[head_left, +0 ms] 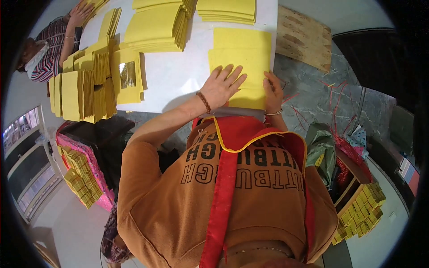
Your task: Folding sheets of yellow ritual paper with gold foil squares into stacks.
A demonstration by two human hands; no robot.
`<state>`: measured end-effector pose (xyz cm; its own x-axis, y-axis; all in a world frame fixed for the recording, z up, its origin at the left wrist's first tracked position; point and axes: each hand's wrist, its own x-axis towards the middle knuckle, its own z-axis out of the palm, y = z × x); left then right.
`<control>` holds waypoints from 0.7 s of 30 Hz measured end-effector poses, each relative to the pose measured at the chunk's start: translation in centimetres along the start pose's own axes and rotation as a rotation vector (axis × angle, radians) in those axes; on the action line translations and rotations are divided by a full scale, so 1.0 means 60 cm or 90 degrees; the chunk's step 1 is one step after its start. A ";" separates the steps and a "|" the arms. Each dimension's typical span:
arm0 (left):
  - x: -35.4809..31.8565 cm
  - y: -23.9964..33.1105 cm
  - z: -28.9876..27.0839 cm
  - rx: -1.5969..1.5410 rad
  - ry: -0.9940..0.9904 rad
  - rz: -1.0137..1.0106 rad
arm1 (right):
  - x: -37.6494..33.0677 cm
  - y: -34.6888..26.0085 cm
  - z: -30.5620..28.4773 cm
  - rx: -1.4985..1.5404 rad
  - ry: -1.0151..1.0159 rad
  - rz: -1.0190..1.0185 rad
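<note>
Rough yellow paper sheets [241, 40] lie on the white table in front of me, with one edge stepped back behind another. My left hand [223, 84] rests flat on their near part, fingers spread. Along the right edge of the same sheets is my right hand [273, 91], its fingers loosely bent and touching that side. Whether its thumb goes under the paper is hidden. A beaded bracelet [203, 102] is on my left wrist.
Thick yellow paper stacks [154, 27] fill the table's far left; more bundles [82, 91] stand at its left corner, one sheet bearing a shiny foil square [127, 73]. A co-worker's hand [79, 15] is at far left. Plywood [304, 38] and red strings [337, 96] lie right.
</note>
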<state>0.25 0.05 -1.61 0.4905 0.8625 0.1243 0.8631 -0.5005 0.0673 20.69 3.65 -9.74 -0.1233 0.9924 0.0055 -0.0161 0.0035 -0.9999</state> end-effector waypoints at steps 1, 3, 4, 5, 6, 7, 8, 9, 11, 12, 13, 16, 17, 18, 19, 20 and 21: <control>0.004 0.001 -0.001 0.007 0.009 0.003 | -0.001 -0.001 0.001 -0.006 0.007 0.001; 0.011 0.003 -0.001 0.059 0.021 0.043 | -0.002 0.005 -0.005 -0.056 -0.017 -0.035; 0.013 -0.001 0.001 0.068 0.027 0.041 | -0.004 -0.016 0.002 -0.052 -0.020 -0.045; 0.016 -0.007 0.004 0.062 0.039 0.048 | -0.006 -0.039 0.010 0.032 -0.003 0.015; 0.025 -0.009 -0.007 0.050 0.049 0.062 | -0.010 -0.055 0.012 0.115 0.020 0.078; 0.034 -0.013 -0.020 0.028 0.035 0.054 | -0.009 -0.054 0.009 0.116 0.021 0.072; 0.045 -0.025 -0.034 0.032 0.039 0.057 | -0.007 -0.046 0.003 0.154 0.032 0.083; 0.056 -0.042 -0.054 -0.082 -0.023 0.019 | -0.005 -0.040 -0.003 0.193 0.045 0.094; 0.076 -0.089 -0.078 -0.184 0.002 -0.015 | -0.001 -0.037 -0.011 0.198 0.020 0.114; 0.106 -0.095 -0.146 -0.236 0.035 -0.070 | -0.002 -0.033 -0.016 0.201 -0.001 0.139; 0.116 -0.123 -0.158 -0.223 0.111 -0.044 | -0.002 -0.031 -0.018 0.203 -0.001 0.135; 0.163 -0.205 -0.143 -0.076 0.133 -0.064 | 0.001 -0.021 -0.017 0.150 -0.032 0.112; 0.176 -0.232 -0.111 -0.032 0.216 -0.063 | 0.003 -0.019 -0.014 0.113 -0.028 0.122; 0.189 -0.255 -0.080 0.009 0.299 -0.056 | 0.004 -0.019 -0.013 0.076 -0.019 0.133; 0.195 -0.273 -0.053 0.010 0.300 -0.056 | 0.005 -0.023 -0.012 0.076 -0.019 0.131; 0.195 -0.288 -0.026 0.042 0.259 -0.077 | 0.007 -0.030 -0.011 0.077 -0.010 0.146; 0.196 -0.298 -0.004 0.072 0.217 -0.096 | 0.009 -0.033 -0.011 0.077 0.003 0.161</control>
<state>-9.46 19.16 -1.09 0.3059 0.8417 0.4450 0.9394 -0.3427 0.0024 21.30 4.25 -7.75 -0.1343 0.9603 -0.2447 -0.1038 -0.2592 -0.9602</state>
